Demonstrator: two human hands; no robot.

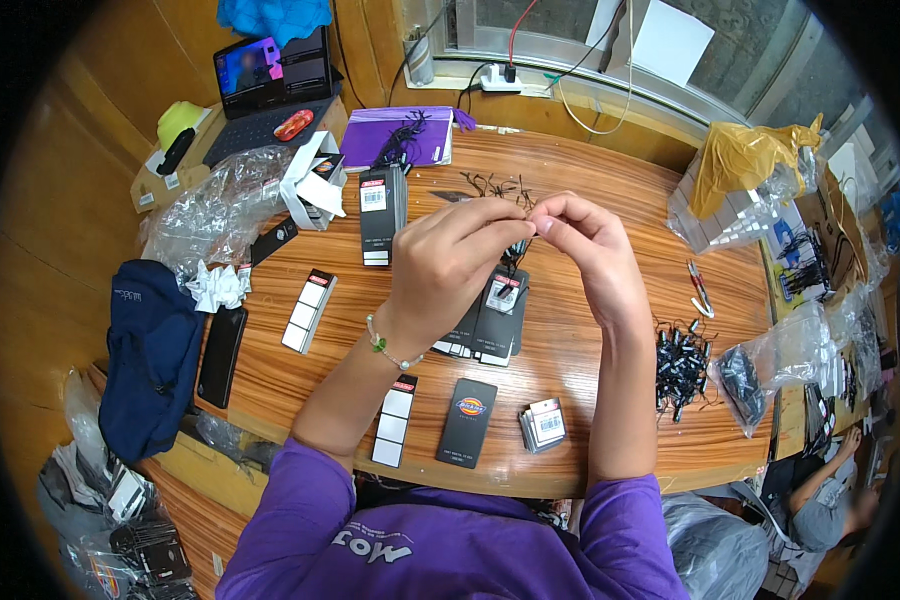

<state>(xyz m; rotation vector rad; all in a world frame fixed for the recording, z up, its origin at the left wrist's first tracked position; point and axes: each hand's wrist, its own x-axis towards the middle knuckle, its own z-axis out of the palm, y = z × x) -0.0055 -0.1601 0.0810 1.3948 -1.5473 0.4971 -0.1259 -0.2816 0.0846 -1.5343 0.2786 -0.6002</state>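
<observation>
Over the middle of the table, my left hand (460, 250) and my right hand (585, 240) meet at the fingertips, both closed in a pinch. Between them seems to be a thin black tag string (515, 252), mostly hidden by my fingers. Just below lies a fanned stack of dark hang tags (497, 325), with a small white barcode label on top. Nearer me are a dark tag with an oval logo (467, 423), a tag with white panels (395, 422) and a stack of small barcode tags (543, 425).
A pile of black strings (681, 368) lies right, near red-handled snips (700, 288). Stacked tags (375, 215) and a purple notebook (390, 135) stand behind. Left are a phone (222, 357), a navy pouch (150, 355) and a laptop (270, 115). A person (830, 500) sits far right.
</observation>
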